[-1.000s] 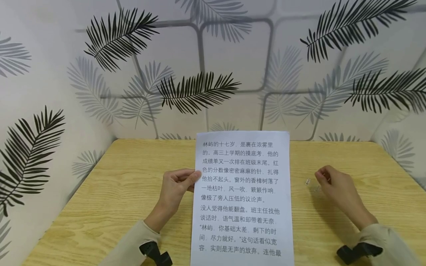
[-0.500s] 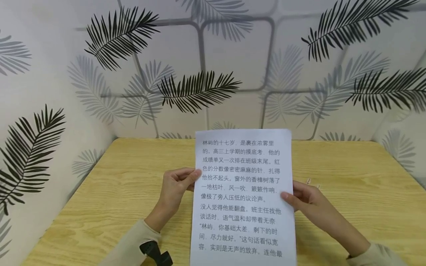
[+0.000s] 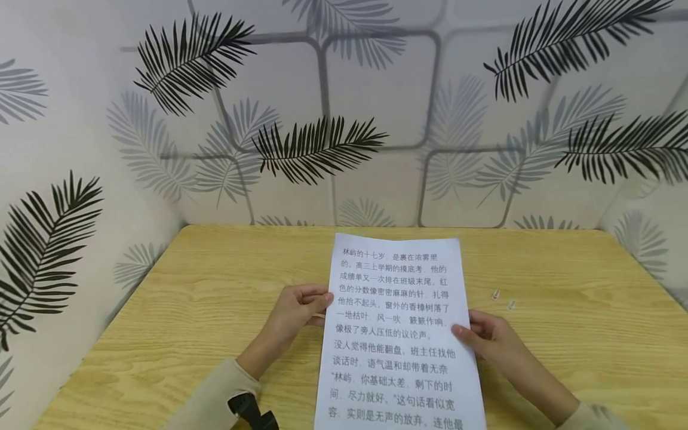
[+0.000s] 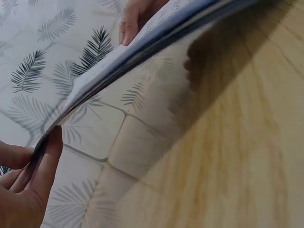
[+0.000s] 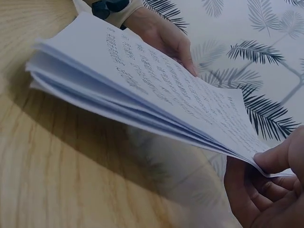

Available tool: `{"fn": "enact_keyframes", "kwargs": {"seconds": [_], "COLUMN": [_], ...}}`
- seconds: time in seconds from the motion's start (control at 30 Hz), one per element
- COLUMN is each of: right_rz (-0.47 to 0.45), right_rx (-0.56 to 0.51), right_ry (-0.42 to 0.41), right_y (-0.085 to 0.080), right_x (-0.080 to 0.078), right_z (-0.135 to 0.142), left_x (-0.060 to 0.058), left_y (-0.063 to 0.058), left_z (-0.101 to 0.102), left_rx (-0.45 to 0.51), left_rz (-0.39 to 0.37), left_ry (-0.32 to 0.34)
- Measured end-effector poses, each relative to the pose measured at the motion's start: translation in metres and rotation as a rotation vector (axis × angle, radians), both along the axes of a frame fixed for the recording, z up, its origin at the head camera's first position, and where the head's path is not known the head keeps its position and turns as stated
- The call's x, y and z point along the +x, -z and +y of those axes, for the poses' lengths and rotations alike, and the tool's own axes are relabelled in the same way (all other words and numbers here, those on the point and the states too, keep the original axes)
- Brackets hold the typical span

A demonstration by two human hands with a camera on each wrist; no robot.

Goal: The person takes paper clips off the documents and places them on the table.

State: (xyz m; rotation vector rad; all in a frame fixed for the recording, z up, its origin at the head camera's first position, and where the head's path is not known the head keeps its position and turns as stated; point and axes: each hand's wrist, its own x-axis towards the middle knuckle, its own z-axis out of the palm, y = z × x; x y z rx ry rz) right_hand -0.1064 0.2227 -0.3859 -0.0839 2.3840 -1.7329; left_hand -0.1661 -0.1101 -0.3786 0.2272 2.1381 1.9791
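A stack of printed paper sheets (image 3: 395,334) is held up above the table, its text facing me. My left hand (image 3: 292,313) pinches the stack's left edge, thumb in front and fingers behind. On the opposite edge, slightly lower, my right hand (image 3: 497,343) pinches it the same way. The right wrist view shows the sheets (image 5: 142,80) bowed and fanned apart at the near end, with the right thumb (image 5: 275,159) pressed on top. From the left wrist side, the stack (image 4: 123,57) appears nearly edge-on, off the tabletop.
Two small clear clips or similar bits, one (image 3: 495,294) beside the other (image 3: 512,305), lie on the table right of the paper. The wooden table (image 3: 215,286) meets a wall (image 3: 376,179) with a leaf pattern at its back edge.
My right hand came from near the small clear pieces to the paper's right edge and took hold of it. Both hands then lowered the stack slightly, its top tipping away.
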Motion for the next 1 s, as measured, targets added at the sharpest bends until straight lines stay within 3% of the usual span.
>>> {"fn": "enact_keyframes", "kwargs": {"seconds": [0.2,0.4,0.57,1.0], "right_rz": [-0.048,-0.088,-0.034,0.076], "right_rx": [-0.016,-0.015,0.075,0.224], "right_ry": [-0.001,0.032,0.059,0.034], "right_y": [0.014,0.023,0.024,0.022], "right_x": [-0.003,-0.008,-0.010,-0.015], "right_z": [0.001,0.000,-0.002,-0.005], "left_x": [0.000,-0.002,-0.004,-0.004], "left_y": [0.006,0.010,0.014,0.013], "left_z": [0.001,0.001,0.002,-0.002], "left_rx": [-0.008,0.021,0.022,-0.047], "left_rz": [-0.047,-0.072,-0.087,-0.098], "left_ry": [0.090,0.117,0.121,0.251]}}
